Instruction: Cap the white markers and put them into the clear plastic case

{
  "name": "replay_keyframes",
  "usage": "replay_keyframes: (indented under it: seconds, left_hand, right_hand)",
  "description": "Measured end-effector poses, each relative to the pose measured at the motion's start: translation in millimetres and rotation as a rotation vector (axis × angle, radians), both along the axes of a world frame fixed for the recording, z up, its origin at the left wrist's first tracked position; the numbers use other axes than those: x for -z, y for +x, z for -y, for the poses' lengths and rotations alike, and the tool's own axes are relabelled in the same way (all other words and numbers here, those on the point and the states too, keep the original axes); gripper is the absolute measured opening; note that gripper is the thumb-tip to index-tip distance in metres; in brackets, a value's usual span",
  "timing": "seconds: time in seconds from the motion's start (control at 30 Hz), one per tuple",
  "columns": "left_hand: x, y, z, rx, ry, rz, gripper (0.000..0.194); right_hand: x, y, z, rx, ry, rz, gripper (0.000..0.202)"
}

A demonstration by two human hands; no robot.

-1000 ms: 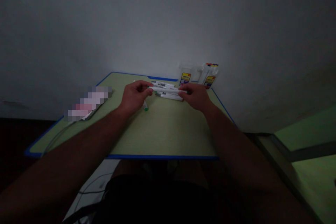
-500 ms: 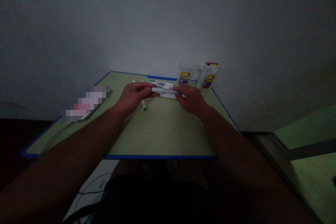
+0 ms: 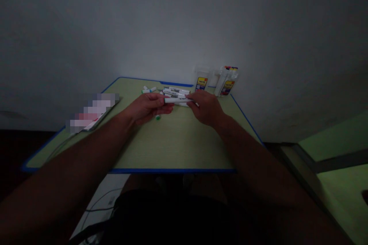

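A white marker [image 3: 177, 100] with a green end lies level between my two hands, above the table. My left hand [image 3: 149, 106] pinches its green end between thumb and fingers. My right hand [image 3: 205, 108] grips the other end, which its fingers hide. Just behind the hands, several white markers [image 3: 176, 91] lie in a loose heap. One marker with a green cap [image 3: 158, 117] shows partly under my left hand. Farther left, another white marker [image 3: 148, 90] with coloured ends rests on the table.
A clear plastic case [image 3: 202, 78] with a yellow label stands at the back right. Beside it is a second case [image 3: 227, 82] holding several markers. A blurred-out flat device [image 3: 97, 113] with a cable lies on the left. The table [image 3: 175, 149] has a blue edge and meets a wall.
My left hand has shifted slightly left and down, its lower fingers more extended, uncovering more markers behind. The held marker has dropped a little and stays between both hands.
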State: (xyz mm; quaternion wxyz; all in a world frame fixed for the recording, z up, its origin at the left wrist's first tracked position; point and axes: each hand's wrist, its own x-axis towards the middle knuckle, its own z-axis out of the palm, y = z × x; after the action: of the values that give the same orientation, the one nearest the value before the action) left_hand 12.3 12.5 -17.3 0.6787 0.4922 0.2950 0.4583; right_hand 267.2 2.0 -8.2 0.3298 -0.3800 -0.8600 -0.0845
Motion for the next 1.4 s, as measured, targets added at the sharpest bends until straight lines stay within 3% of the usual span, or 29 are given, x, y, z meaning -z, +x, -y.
replay_keyframes:
  seconds: [0.23, 0.77, 1.07, 1.4]
  left_hand:
    - [-1.3, 1.3, 6.0, 0.118, -0.007, 0.150, 0.029]
    - [-6.0, 4.1, 9.3, 0.103, -0.006, 0.191, 0.021]
    - [-5.8, 13.5, 7.5, -0.168, 0.031, 0.085, 0.015]
    - [-2.7, 13.0, 5.3, -0.216, 0.075, 0.035, 0.027]
  right_hand:
    - [0.0, -10.6, 4.9, -0.053, 0.016, -0.038, 0.024]
    - [-5.2, -12.6, 11.6, -0.053, 0.117, -0.062, 0.021]
    - [1.9, -0.6, -4.2, -0.015, 0.059, -0.096, 0.021]
    - [7.5, 2.7, -8.3, 0.038, 0.012, -0.134, 0.021]
